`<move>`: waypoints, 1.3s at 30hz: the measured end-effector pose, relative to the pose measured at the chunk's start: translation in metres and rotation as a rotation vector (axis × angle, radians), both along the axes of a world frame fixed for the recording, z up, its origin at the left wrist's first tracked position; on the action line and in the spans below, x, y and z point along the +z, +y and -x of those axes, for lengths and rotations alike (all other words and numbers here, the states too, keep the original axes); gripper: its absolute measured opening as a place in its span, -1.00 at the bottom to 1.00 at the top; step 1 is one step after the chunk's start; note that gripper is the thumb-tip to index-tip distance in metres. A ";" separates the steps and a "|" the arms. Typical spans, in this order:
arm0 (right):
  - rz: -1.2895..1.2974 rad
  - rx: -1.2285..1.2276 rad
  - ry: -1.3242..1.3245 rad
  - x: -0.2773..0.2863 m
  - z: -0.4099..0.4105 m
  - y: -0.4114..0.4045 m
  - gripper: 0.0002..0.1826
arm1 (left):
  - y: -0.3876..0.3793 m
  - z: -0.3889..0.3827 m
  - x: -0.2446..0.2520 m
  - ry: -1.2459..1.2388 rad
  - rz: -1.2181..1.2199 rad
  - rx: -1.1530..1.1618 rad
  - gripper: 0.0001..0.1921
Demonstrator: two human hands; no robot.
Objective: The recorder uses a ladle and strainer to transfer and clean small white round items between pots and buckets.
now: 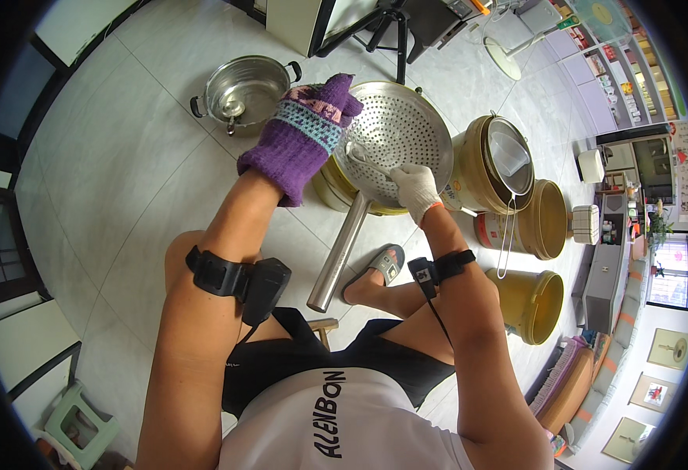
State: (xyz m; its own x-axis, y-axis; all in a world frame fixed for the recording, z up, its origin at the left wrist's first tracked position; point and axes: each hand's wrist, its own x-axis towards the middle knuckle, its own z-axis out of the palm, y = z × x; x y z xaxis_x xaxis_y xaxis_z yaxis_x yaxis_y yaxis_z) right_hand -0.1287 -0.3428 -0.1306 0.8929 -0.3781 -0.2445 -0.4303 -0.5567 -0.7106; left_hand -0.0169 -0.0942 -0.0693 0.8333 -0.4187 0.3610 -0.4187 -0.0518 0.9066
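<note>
A large perforated metal strainer (406, 123) with a thick steel handle (341, 252) rests on a yellow bucket (327, 189) in front of me. My right hand (417, 191), in a white knit glove, is closed on a metal utensil (367, 160) whose far end lies inside the strainer bowl. My left hand (303, 135) wears a purple patterned knit glove and is at the strainer's left rim. Its fingers are covered by the knit, so whether it grips anything is unclear. Behind the left glove stands a two-handled steel pot (250, 79) with a metal ladle (232, 110) in it.
To the right, a yellow bucket (467, 158) carries a fine mesh sieve (510, 155) with a clear plastic cup (508, 154). Two more buckets (523, 229) stand nearer. A black tripod stand (388, 29) is at the back, and a green stool (79, 426) at lower left.
</note>
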 end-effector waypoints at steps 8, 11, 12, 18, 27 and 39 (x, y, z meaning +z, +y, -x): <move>-0.656 -0.265 -0.030 0.035 0.015 0.007 -0.81 | -0.004 0.003 -0.017 -0.439 -0.347 0.017 -0.60; -0.719 -0.261 -0.111 0.059 0.015 0.037 -0.81 | -0.006 0.024 -0.020 -0.498 -0.426 -0.125 -0.62; -0.718 -0.263 -0.151 0.063 0.022 0.034 -0.81 | -0.027 0.040 -0.014 0.258 -0.078 -0.282 -0.62; -0.765 -0.383 -0.294 0.076 0.038 0.061 -0.81 | -0.061 0.067 0.000 0.936 0.154 -0.391 -0.64; -0.850 -0.487 -0.347 0.075 0.051 0.081 -0.69 | -0.073 0.076 -0.006 1.099 0.268 -0.422 -0.67; -0.851 -0.519 -0.368 0.049 0.116 0.101 -0.34 | -0.072 0.066 0.019 1.245 0.172 -0.176 -0.45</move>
State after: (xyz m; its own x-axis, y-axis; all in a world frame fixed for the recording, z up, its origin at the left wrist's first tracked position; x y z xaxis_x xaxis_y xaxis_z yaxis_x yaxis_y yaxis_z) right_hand -0.2444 -0.2418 -0.0815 0.7440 -0.5656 -0.3557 -0.1516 0.3756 -0.9143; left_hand -0.0832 -0.1663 -0.0502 0.5851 -0.5835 -0.5632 0.7292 0.0747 0.6802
